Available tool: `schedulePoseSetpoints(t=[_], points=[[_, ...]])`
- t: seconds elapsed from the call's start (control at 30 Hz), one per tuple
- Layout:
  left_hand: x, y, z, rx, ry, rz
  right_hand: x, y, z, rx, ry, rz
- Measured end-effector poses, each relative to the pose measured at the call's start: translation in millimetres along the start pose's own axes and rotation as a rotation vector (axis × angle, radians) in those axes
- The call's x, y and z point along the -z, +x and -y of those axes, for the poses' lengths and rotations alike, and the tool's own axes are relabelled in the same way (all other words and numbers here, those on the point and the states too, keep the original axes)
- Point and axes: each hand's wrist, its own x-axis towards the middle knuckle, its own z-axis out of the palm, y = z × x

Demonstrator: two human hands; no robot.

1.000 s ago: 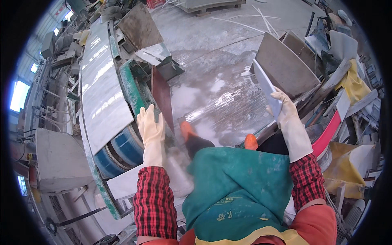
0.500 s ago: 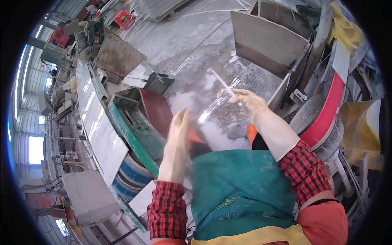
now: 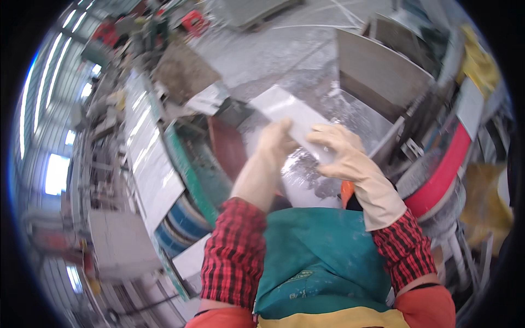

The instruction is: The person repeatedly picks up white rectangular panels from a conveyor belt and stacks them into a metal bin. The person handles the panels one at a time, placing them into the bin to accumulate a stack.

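I hold a flat grey stone slab piece (image 3: 287, 113) out in front of me with both gloved hands. My left hand (image 3: 275, 142) grips its near left edge from below. My right hand (image 3: 338, 148) lies over its near right end, fingers wrapped on it. Both hands wear pale rubber gloves over red checked sleeves, and a green apron (image 3: 322, 257) hangs below them. The slab is tilted, its far end pointing up and to the left.
A long green cutting machine (image 3: 186, 164) with a pale slab on its bed (image 3: 147, 158) runs along my left. Large brown-grey slabs (image 3: 383, 74) lean upright at the right. A red curved part (image 3: 445, 169) and yellow cloth (image 3: 481, 60) sit at the far right. Wet concrete floor (image 3: 284, 54) lies ahead.
My left hand left the machine's edge and came up to the slab piece. My right hand carried the piece from the right stack toward the middle; now both hands hold it.
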Motion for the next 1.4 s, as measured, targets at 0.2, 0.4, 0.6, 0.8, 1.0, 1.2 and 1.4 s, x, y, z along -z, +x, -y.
schedulePoseSetpoints(t=[0.2,0.4,0.6,0.8,1.0,1.2,1.4], points=[[19,-42,-44,-0.342,-0.323,-0.370,-3,7,-5,0.019,0.108,-0.352],[141,-155,-82,-0.692,-0.510,-0.510,-5,1,-21,-0.235,0.339,-0.265],[296,-273,-30,-0.760,-0.611,-0.759,-18,8,-15,-0.301,0.352,-0.157],[388,-293,41,-0.524,-0.794,-0.979,-35,13,-11,-0.333,0.270,-0.087],[367,-269,24,-0.657,-0.924,-0.937,-41,12,-20,-0.384,0.215,-0.084],[376,-259,8,-0.643,-0.976,-0.926,-45,11,-28,-0.378,0.230,-0.061],[377,-255,3,-0.565,-0.939,-0.988,-46,11,-33,-0.353,0.208,-0.049]])
